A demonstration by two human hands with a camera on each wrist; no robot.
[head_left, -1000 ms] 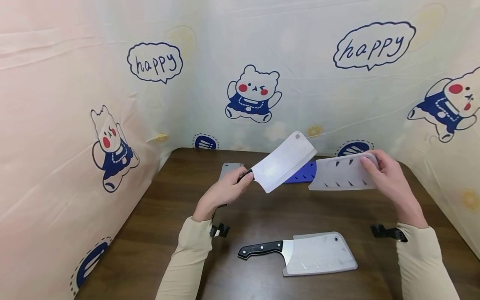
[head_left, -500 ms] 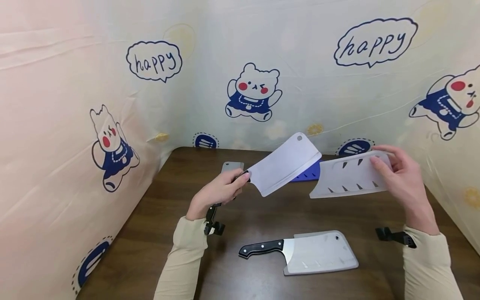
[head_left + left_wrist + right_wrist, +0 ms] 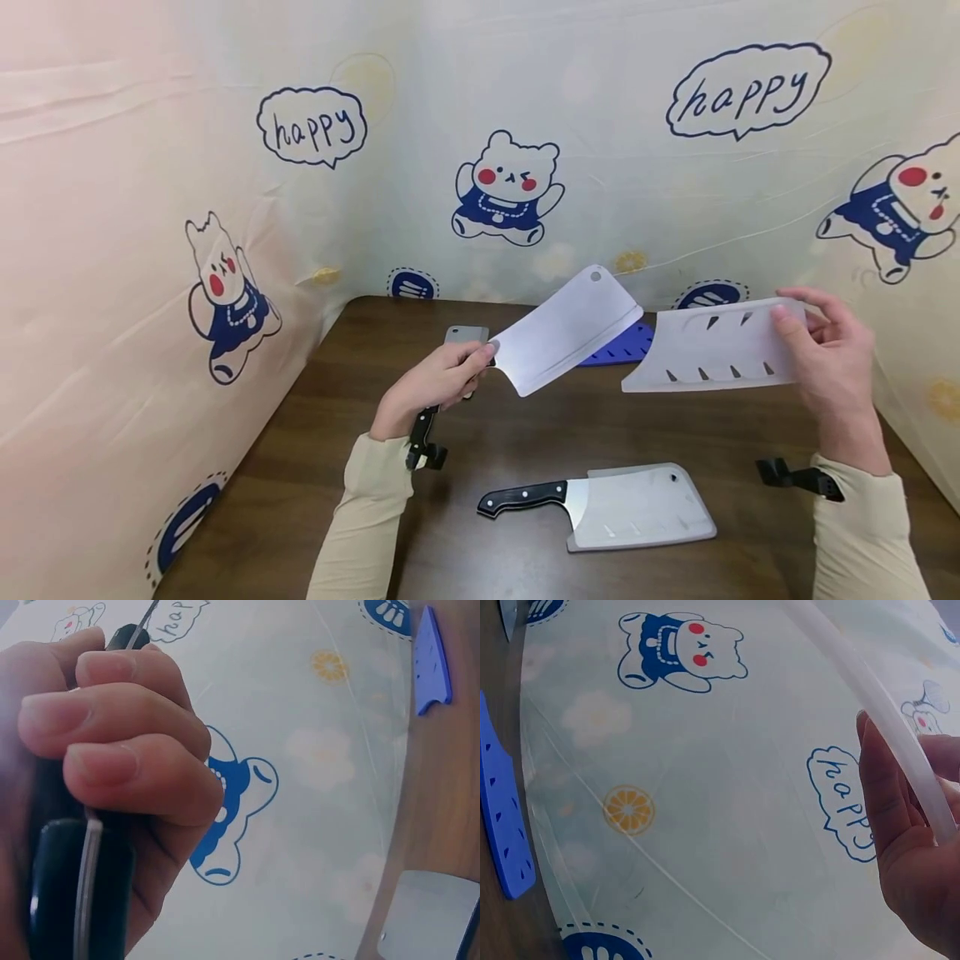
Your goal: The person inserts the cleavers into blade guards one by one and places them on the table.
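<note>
In the head view my left hand point(image 3: 435, 385) grips a cleaver point(image 3: 566, 333) by its black handle. Its broad blade is raised above the table and slants up to the right. The left wrist view has the fingers curled round the handle point(image 3: 82, 892). To the right, my right hand point(image 3: 838, 371) pinches the far end of a translucent white blade guard point(image 3: 701, 350) with several slots, thumb on the near face. The guard's curved left end stands just right of the blade. In the right wrist view the guard point(image 3: 877, 697) is seen nearly edge-on.
A second cleaver lies nearest on the brown table point(image 3: 525, 433), its blade in a whitish guard point(image 3: 645, 510). Behind my left hand lies another cleaver point(image 3: 467, 334), partly hidden. A blue slotted guard point(image 3: 621, 345) rests near the back edge, before the patterned cloth point(image 3: 375, 208).
My right hand has moved right with the white guard, which now sits a little farther right. My left hand and its cleaver have shifted only slightly.
</note>
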